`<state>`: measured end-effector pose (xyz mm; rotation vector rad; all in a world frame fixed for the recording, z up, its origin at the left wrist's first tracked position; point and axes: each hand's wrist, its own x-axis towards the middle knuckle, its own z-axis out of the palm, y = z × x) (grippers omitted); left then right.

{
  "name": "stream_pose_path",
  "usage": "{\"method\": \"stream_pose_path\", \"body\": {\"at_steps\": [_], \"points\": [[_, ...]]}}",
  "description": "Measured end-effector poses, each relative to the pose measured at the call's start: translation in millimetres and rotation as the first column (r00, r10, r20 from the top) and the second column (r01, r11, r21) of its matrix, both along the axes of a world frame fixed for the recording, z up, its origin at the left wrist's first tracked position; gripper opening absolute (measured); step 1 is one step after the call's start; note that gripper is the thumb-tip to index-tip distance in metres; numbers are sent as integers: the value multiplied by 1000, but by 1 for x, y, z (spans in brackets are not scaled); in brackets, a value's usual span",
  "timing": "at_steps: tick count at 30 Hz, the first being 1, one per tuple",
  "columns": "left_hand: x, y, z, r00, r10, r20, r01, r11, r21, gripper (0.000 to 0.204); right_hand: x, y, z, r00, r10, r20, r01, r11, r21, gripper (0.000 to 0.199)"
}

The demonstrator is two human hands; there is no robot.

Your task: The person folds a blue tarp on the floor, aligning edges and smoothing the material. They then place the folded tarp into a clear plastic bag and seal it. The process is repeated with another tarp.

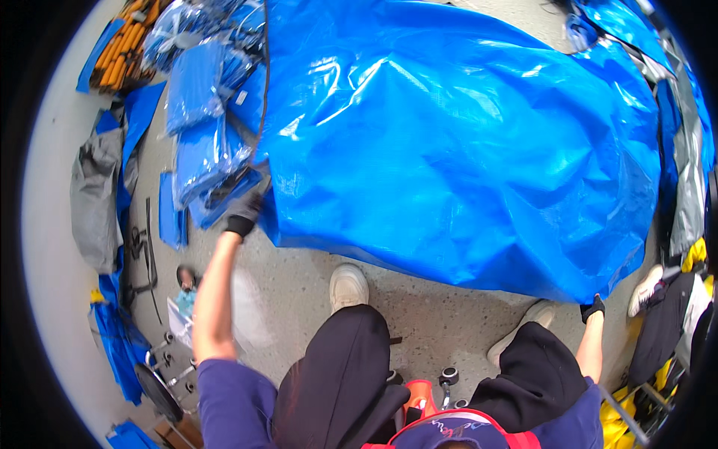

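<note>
Presently: left hand, dark-gloved, clenched on near-left edge of blue tarp; arm extended forward. Right hand, also gloved, gripping near-right corner, held low beside right knee. Tarp billowed ahead of both hands, spread over concrete floor, long axis running left to right, bulk lying forward and rightward of body. Right hand closer to body; left reaching farther out. White shoes just short of near hem. Folded blue tarps in clear bags stacked beyond left hand; grey sheet farther left.
</note>
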<state>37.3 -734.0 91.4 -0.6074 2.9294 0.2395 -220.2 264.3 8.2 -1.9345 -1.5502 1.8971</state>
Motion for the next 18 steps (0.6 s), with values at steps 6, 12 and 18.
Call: {"method": "stream_pose_path", "body": {"at_steps": [6, 12, 18], "points": [[-95, -9, 261, 750, -30, -661, 92, 994, 59, 36, 80, 76, -19, 979, 179, 94, -177, 984, -35, 46], [-45, -106, 362, 604, 216, -767, -125, 976, 176, 46, 99, -2, -38, 848, 420, 325, -428, 902, -49, 35], [-30, -184, 205, 889, -440, -131, 221, 660, -718, 46, 93, -43, 8, -96, 557, 825, -995, -66, -72, 28]]}}
